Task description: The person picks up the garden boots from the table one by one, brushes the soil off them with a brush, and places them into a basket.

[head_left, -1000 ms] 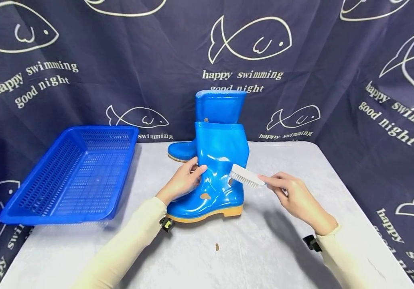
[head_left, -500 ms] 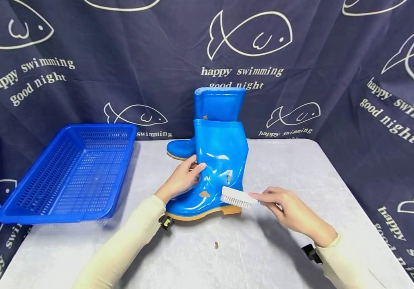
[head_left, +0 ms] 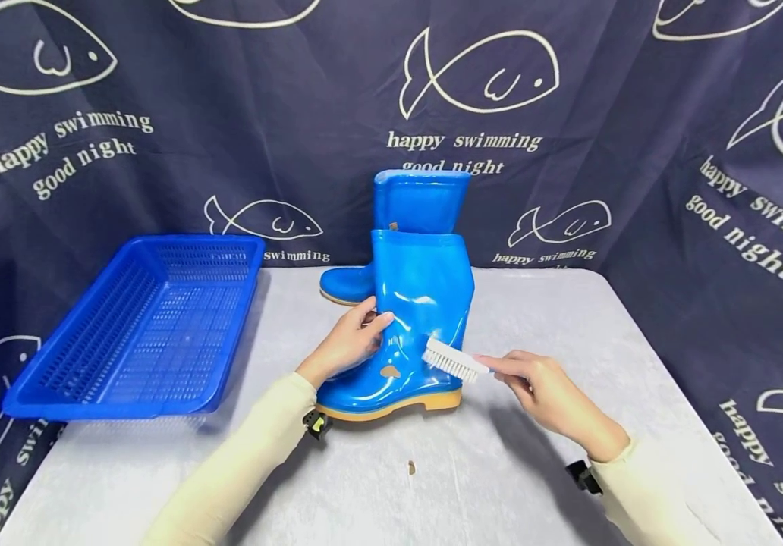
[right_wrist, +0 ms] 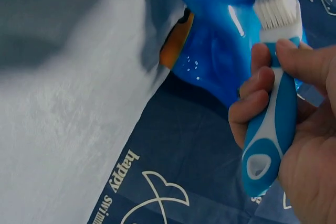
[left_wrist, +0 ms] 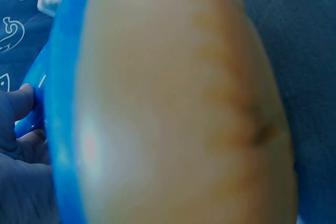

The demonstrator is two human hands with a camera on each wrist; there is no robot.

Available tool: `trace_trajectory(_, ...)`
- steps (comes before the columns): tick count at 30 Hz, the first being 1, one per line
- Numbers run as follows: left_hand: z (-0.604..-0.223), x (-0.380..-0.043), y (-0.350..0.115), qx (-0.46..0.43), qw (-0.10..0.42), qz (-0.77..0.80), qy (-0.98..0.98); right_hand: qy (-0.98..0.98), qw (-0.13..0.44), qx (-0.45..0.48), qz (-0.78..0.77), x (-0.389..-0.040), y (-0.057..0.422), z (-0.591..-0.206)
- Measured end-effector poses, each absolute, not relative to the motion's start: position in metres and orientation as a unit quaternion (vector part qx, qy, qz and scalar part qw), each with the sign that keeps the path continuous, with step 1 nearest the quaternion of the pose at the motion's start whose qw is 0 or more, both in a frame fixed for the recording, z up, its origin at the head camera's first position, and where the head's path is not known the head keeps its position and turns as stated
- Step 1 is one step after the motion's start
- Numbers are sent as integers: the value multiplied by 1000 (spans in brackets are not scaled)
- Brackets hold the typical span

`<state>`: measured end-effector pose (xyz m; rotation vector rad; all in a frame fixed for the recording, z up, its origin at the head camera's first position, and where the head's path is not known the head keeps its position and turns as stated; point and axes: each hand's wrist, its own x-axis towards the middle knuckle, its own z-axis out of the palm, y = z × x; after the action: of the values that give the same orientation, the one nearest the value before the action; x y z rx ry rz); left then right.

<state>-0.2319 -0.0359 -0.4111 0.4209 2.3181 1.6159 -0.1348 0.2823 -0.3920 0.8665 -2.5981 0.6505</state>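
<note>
A glossy blue rubber boot [head_left: 413,318] with a tan sole stands upright on the grey table [head_left: 501,470], a brown dirt patch [head_left: 389,371] on its foot. My left hand [head_left: 350,341] grips the boot's front at the ankle. My right hand [head_left: 542,390] holds a white-bristled brush [head_left: 453,359] by its blue and white handle [right_wrist: 273,129], bristles against the boot's lower shaft. The left wrist view is filled by the blurred tan sole [left_wrist: 173,108]. A second blue boot [head_left: 405,220] stands behind.
A blue perforated plastic basket [head_left: 139,326] sits on the table's left side. A small brown crumb [head_left: 410,468] lies in front of the boot. A dark fish-print curtain [head_left: 569,114] hangs behind and drapes at both sides.
The brush swept down the boot's side to near the sole, then came back up a little. The dirt spot on the lower shaft is now under the bristles. My left hand stayed put.
</note>
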Motion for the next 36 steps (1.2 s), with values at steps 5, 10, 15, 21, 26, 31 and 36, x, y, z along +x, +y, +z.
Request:
trace_trajectory(5,-411,-234,-34,149,145,565,798,-906,145,310,248,-125,284,-386)
trace_trajectory(10,-410,-233,-35,146,144,562,801,-905,181,287,255,-127,287,-380)
trace_trajectory(15,-410,-232,-34,144,152,557,804,-909,185,284,243,-133,284,-385)
trace_trajectory(21,-411,-232,-34,145,149,560,802,-913,177,281,239,-142,275,-391)
trace_trajectory(26,-413,-231,-34,139,150,558,804,-909,168,293,245,-149,262,-389)
trace_trajectory(31,-411,-233,-34,153,162,567,793,-905,138,322,242,-151,247,-388)
trace_trajectory(36,-406,-236,-39,183,192,590,763,-907,105,336,230,-152,235,-387)
